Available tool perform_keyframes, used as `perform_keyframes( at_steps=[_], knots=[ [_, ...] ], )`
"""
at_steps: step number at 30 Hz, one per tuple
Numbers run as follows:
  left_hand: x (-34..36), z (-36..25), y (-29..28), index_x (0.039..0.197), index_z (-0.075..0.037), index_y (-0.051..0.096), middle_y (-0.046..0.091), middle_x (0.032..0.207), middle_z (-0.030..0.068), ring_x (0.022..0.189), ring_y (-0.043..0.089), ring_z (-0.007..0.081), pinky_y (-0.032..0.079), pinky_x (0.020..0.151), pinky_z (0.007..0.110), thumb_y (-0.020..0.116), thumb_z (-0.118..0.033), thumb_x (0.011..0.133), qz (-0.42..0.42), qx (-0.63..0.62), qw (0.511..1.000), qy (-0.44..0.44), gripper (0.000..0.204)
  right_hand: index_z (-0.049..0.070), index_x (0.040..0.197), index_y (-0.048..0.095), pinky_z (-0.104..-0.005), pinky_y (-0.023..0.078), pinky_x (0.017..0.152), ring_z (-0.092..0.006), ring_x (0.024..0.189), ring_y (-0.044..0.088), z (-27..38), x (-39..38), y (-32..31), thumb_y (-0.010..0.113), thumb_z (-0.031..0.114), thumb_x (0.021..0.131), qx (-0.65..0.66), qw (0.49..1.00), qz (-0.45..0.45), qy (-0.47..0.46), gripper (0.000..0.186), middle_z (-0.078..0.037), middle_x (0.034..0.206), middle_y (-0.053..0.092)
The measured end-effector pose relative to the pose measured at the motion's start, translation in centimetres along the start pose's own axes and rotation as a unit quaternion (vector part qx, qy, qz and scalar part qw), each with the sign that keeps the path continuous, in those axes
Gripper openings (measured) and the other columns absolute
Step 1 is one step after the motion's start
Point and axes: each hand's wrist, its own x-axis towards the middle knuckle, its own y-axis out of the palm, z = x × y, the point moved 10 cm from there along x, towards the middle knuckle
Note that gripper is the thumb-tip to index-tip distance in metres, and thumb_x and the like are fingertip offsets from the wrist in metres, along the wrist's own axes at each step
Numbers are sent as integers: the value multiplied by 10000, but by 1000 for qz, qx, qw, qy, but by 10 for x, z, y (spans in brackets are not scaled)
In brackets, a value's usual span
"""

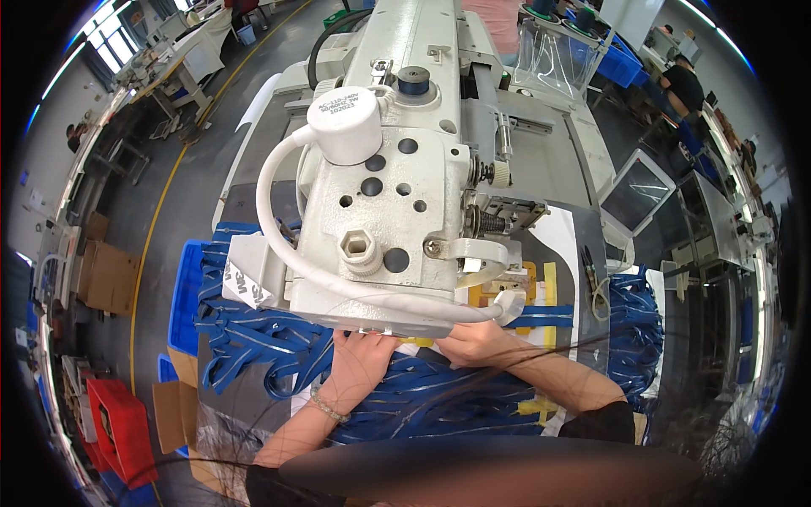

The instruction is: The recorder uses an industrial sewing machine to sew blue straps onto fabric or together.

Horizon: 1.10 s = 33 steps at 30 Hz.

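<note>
Both my hands are at the front of a large white sewing machine [380, 203], close under the lower edge of its head. My left hand [363, 359], with a beaded bracelet at the wrist, reaches forward, fingers stretched out and their tips hidden by the machine head. To its right, my right hand [473, 345] is closed, fingers curled together; what they hold is hidden. Beyond that hand a blue zipper strip [545, 316] runs out sideways across a yellow-edged plate. A thick pile of blue zipper strips [439, 397] lies below and between my forearms.
More blue zippers are heaped at the left [262, 346] and the right [635, 325]. A white cable [274, 228] loops over the machine head. A tilted screen [639, 190] stands at the right. Blue bins [187, 296], a cardboard box [173, 406] and a red bin [127, 431] are at the left.
</note>
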Motion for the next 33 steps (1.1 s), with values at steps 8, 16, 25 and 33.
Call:
perform_keyframes(
  at_steps=[8,16,25,33],
  knots=[
    [-4,22,0,1051,-225,673,640,1066,-14,1061,549,188,246,966,505,603,-355,855,6,-57,998,-20,246,76,901,649,-183,498,653,-76,790,595,7,19,-4,609,143,741,-33,999,7,-24,179,42,862,583],
    [22,51,15,1117,-114,632,617,1093,100,1044,552,319,387,944,432,581,-470,853,116,-151,982,24,445,70,835,651,-254,523,693,-109,881,591,-9,15,1,603,138,723,-1,1000,-18,1,139,14,875,592],
    [39,71,28,1049,-83,654,664,1013,85,960,622,251,473,857,381,699,-383,806,148,-317,932,98,389,72,821,625,-333,528,689,-190,851,628,-18,6,17,600,91,696,-37,999,-11,-25,129,-12,897,605],
    [47,79,25,1134,-118,614,614,1133,72,1059,573,234,447,905,386,655,-463,810,186,-315,929,61,475,61,830,642,-282,526,691,-158,824,623,-31,-5,9,627,73,666,31,998,-30,52,165,-6,889,620]
  ],
)
